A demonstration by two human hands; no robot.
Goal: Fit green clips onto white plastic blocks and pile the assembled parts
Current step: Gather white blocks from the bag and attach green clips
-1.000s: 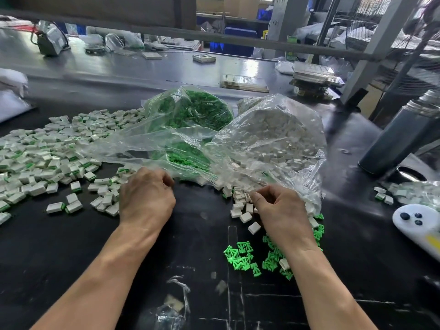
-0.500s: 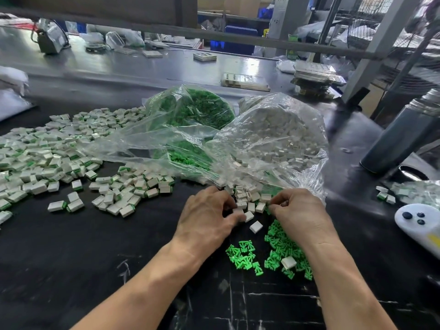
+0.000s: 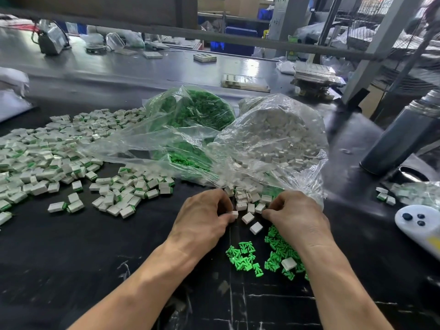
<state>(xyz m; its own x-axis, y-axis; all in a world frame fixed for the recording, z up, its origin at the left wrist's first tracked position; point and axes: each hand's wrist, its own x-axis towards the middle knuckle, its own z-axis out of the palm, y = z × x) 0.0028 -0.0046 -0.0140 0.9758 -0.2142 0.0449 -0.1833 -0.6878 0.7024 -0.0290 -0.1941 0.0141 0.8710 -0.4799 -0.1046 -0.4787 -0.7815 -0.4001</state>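
Observation:
My left hand pinches a small white block between thumb and fingertips. My right hand is beside it with its fingers curled and its tips pressed together; whatever they hold is hidden. Between the hands lie loose white blocks, spilled from a clear bag of white blocks. Loose green clips lie near my right wrist, with one white block on top of them. A clear bag of green clips lies behind. Assembled parts are piled at the left.
A dark metal bottle stands at the right, with a white controller in front of it and a small bag of parts between them. The black tabletop is bare at the near left. Trays and clutter sit at the back.
My left hand left the assembled pile, crossed right to the loose white blocks and picked one up. My right hand stayed by the blocks and clips.

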